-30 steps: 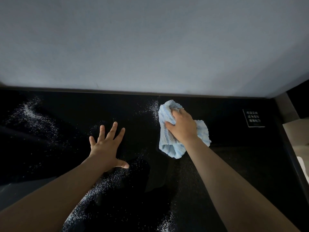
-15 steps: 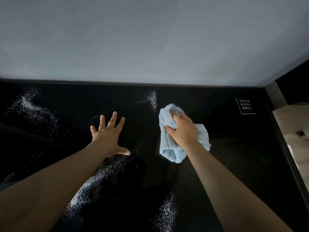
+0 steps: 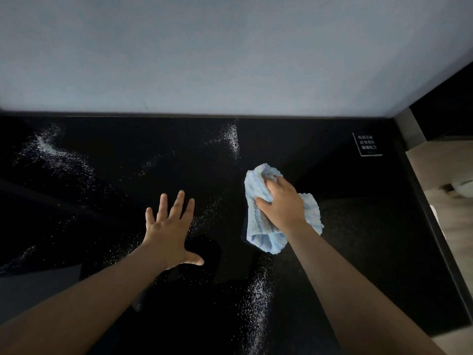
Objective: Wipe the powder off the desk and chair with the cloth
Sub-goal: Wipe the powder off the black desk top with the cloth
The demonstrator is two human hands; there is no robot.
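- Four patches of powder (image 3: 231, 139) are left on the black surface (image 3: 358, 265): a streak near the back edge just beyond the cloth, a wide smear at the far left, a band near the front edge below the cloth, and loose specks around the left grip.
- The cloth (image 3: 263, 226), light blue and bunched, is pressed onto the surface a little right of the middle.
- It is held by the right grip (image 3: 281, 203), whose fingers are curled into its folds.
- Nothing is held by the left grip (image 3: 166, 231); it is laid wide on the surface with the fingers spread, well apart from the cloth.
- The stretch to the right of the cloth looks nearly free of powder, with only a faint haze made out there, so that part is judged done.
- The task is judged less than half finished: the middle and left of the surface remain to be wiped.
- The chair cannot be picked out in this view, and it is yet to be dealt with.
- The surface is glossy and is set against a plain pale wall (image 3: 230, 60).
- A small dark label (image 3: 367, 144) with white characters lies near the far right corner; the characters are too small to be read.
- Beyond the right edge a wood-toned floor (image 3: 450, 239) is seen.
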